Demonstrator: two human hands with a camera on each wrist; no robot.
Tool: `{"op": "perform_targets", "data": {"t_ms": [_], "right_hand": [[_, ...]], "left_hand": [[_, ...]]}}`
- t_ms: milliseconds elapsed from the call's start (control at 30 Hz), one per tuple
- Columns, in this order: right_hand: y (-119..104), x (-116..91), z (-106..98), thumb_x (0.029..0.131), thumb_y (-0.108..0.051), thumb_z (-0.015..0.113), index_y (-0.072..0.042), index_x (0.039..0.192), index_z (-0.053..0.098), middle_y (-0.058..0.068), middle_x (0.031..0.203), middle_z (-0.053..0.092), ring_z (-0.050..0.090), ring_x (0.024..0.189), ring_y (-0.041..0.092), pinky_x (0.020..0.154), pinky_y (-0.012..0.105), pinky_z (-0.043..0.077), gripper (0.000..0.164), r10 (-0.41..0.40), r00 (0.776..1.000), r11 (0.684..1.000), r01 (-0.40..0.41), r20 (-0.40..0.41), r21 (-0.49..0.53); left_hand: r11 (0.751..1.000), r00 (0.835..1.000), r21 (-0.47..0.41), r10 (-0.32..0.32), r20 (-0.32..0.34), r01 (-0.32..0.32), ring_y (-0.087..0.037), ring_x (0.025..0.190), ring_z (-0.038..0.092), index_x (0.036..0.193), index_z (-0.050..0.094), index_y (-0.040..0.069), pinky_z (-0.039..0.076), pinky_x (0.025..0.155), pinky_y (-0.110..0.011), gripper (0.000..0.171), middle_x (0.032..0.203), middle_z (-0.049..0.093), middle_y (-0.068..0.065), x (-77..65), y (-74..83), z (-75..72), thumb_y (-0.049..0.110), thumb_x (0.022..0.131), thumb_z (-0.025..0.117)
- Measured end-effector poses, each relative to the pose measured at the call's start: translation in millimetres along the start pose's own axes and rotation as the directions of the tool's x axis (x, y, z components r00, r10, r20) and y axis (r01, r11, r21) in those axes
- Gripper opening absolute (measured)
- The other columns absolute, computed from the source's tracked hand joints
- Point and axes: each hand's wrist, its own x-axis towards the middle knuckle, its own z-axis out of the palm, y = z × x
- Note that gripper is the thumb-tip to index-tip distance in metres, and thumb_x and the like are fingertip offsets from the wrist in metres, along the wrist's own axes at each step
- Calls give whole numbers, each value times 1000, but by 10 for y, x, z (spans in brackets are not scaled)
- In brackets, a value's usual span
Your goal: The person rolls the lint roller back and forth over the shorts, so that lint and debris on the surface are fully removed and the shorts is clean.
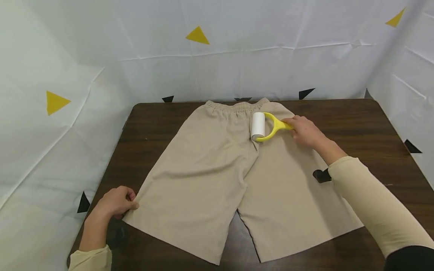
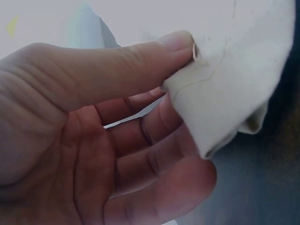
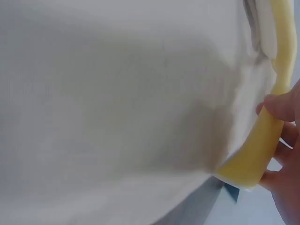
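Beige shorts (image 1: pixel 203 165) with a gathered elastic waistband lie spread on the table, waist away from me and legs toward me. My left hand (image 1: pixel 116 201) pinches the outer hem corner of the left leg; in the left wrist view the thumb (image 2: pixel 140 61) presses the cloth (image 2: pixel 220 89) against the fingers. My right hand (image 1: pixel 305 130) grips the yellow handle of a lint roller (image 1: pixel 279 124). Its white roll (image 1: pixel 258 124) rests on the shorts near the centre seam, below the waistband. In the right wrist view, fingers wrap the yellow handle (image 3: pixel 258 150).
The dark brown wooden table (image 1: pixel 352 124) has rounded back corners. White sheeting (image 1: pixel 237 71) with yellow and black triangles hangs behind and at both sides. A dark object (image 1: pixel 321 175) shows at the right sleeve's cuff, over the shorts.
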Motion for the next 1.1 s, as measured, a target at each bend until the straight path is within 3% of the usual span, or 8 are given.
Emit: {"op": "perform_targets", "data": {"t_ms": [233,333,733,967,1100], "right_hand": [[-350,105,127,89,6,55,-2,130,57,20,107,58,53,98,39,84,53,41,42,-133,986,991,130,-97,-35],[-528,171,183,88,6,56,-3,130,57,19,107,57,52,98,39,84,53,40,43,-157,983,987,153,-92,-48],[-1160,475,462,90,-2,60,-10,139,52,14,115,53,45,107,33,94,51,35,51,-117,993,989,116,-7,-87],[-1538,626,571,80,-11,77,-12,143,47,13,119,51,43,111,31,95,48,35,70,-119,993,988,121,25,-95],[-1770,722,686,82,-9,72,-13,145,45,12,120,51,43,112,30,96,47,35,69,-121,993,988,122,14,-100]], "left_hand": [[1000,1000,-4,-6,9,6,-20,53,56,82,60,7,49,49,-35,16,69,55,-5,-4,19,-9,16,82,74],[1000,1000,-9,-7,6,7,-20,54,56,82,60,7,49,49,-35,16,70,55,-5,-3,9,-5,16,82,74],[999,999,-28,-28,15,29,-20,59,56,83,61,6,50,50,-35,17,71,56,-6,9,1,24,15,83,75],[999,999,-17,-30,12,31,-19,57,56,83,62,5,49,49,-35,16,70,56,-6,11,14,27,16,83,74],[999,999,-19,-30,21,30,-19,59,56,83,62,5,50,50,-35,16,70,57,-6,6,24,24,15,83,75]]}}
